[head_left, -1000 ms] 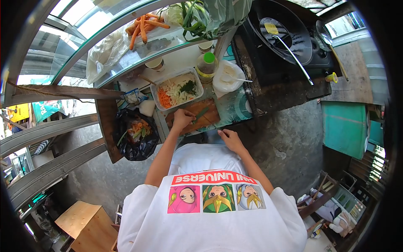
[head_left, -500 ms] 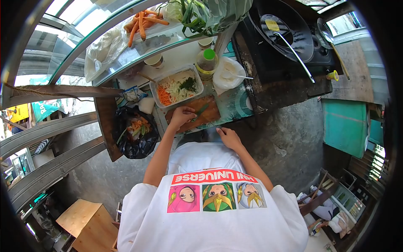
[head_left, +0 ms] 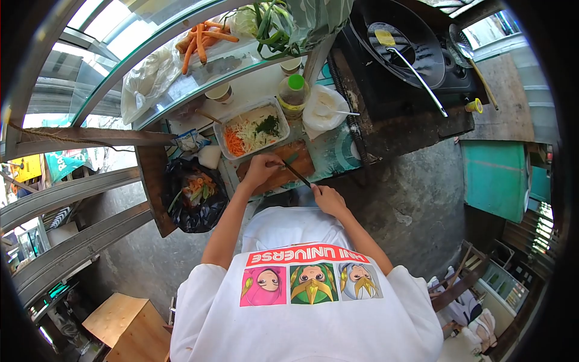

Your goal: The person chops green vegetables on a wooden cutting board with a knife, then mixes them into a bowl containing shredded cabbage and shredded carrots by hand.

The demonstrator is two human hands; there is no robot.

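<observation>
My right hand (head_left: 329, 200) is closed around the handle of a knife (head_left: 297, 175), whose narrow blade points up and left over the wooden cutting board (head_left: 306, 164). On the board's left part rests my left hand (head_left: 263, 169), fingers pinched close to the blade's tip. A strip of green onion (head_left: 293, 157) shows just past those fingertips; the fingers partly hide it. Right behind the board stands a plastic container (head_left: 283, 138) with shredded carrot (head_left: 234, 140), shredded pale cabbage (head_left: 248, 130) and chopped greens (head_left: 268, 125).
A green-capped bottle (head_left: 294, 96) and a white bag with a spoon (head_left: 325, 110) stand behind. Left lies a black bag of scraps (head_left: 196, 208). Carrots (head_left: 202, 43) lie on the glass shelf. At right a wok (head_left: 416, 60) sits on the stove (head_left: 470, 90).
The knife blade has swung into clear view across the board, beside the left fingertips. Less of the green strip shows than before. The head view has shifted slightly.
</observation>
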